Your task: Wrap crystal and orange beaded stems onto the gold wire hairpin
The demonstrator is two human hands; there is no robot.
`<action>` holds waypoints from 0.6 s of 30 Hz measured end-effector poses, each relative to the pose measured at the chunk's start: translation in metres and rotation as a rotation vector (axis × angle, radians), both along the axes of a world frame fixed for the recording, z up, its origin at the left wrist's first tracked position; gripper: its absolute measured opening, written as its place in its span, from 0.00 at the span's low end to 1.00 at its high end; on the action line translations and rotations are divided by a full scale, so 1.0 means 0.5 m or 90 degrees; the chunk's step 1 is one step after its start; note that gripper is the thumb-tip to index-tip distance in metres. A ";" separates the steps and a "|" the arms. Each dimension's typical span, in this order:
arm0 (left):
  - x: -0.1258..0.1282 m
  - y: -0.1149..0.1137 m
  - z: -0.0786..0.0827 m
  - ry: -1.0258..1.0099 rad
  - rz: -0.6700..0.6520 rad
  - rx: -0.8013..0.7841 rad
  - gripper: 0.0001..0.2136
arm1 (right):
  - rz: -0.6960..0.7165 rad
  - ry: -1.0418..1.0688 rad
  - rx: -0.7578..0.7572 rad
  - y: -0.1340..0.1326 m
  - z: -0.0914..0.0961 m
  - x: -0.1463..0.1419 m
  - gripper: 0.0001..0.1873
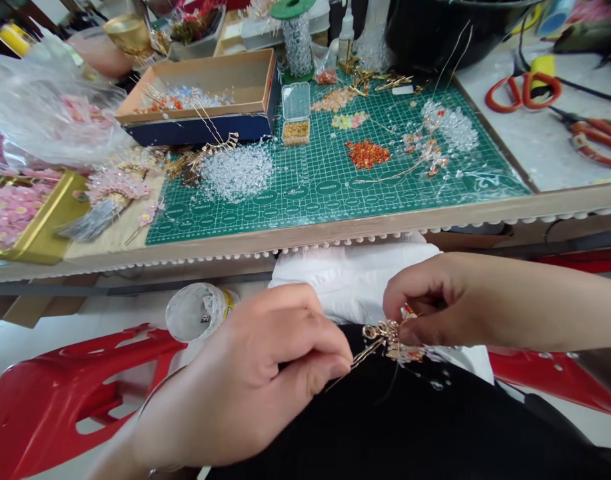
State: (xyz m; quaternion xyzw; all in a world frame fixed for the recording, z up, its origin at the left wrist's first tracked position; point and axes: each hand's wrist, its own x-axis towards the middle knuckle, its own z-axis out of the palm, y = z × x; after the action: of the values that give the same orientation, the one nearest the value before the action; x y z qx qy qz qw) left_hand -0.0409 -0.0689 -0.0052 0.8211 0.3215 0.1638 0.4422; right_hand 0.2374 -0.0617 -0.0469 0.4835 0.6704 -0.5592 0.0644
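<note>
Over my lap, below the table's front edge, both hands work on a small gold wire ornament (388, 337) with orange and clear beads. My left hand (265, 377) is closed in a pinch on the ornament's thin gold stem at its left end. My right hand (425, 300) is curled shut on the beaded right end. Fine wire trails down from the ornament over dark cloth (385, 427). A white cloth (355, 273) lies just behind my hands.
A green cutting mat (330, 180) on the table carries piles of clear beads (238, 172), orange beads (368, 153) and a small bead box (296, 123). A cardboard tray (235, 80) sits behind, red-handled scissors (522, 90) and pliers (598, 137) at right, red plastic stool (60, 393) lower left.
</note>
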 end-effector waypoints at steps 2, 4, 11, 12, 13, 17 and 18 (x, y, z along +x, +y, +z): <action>-0.007 -0.001 -0.004 0.001 -0.018 -0.067 0.05 | -0.001 -0.024 -0.005 0.001 0.007 -0.006 0.15; -0.007 -0.003 -0.007 -0.018 -0.054 -0.133 0.04 | -0.002 -0.050 -0.011 0.004 0.018 -0.017 0.14; -0.002 0.023 -0.006 -0.112 -0.116 -0.231 0.02 | -0.023 -0.055 0.059 0.021 0.057 -0.038 0.08; -0.005 0.031 -0.008 -0.139 -0.050 -0.240 0.04 | -0.016 -0.054 0.075 0.024 0.060 -0.036 0.09; -0.006 0.038 -0.011 -0.185 0.058 -0.244 0.07 | -0.007 -0.054 0.097 0.027 0.062 -0.034 0.11; 0.015 0.057 -0.024 -0.153 0.179 -0.326 0.08 | 0.032 -0.078 0.233 0.037 0.071 -0.036 0.12; 0.025 0.058 -0.026 -0.097 0.138 -0.329 0.10 | 0.038 -0.092 0.268 0.038 0.072 -0.039 0.11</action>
State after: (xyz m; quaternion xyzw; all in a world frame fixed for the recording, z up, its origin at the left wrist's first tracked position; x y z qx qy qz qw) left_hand -0.0282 -0.0396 -0.0181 0.6273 0.4048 0.1838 0.6395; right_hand 0.2178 -0.0428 -0.0107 0.5052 0.7797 -0.3689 0.0264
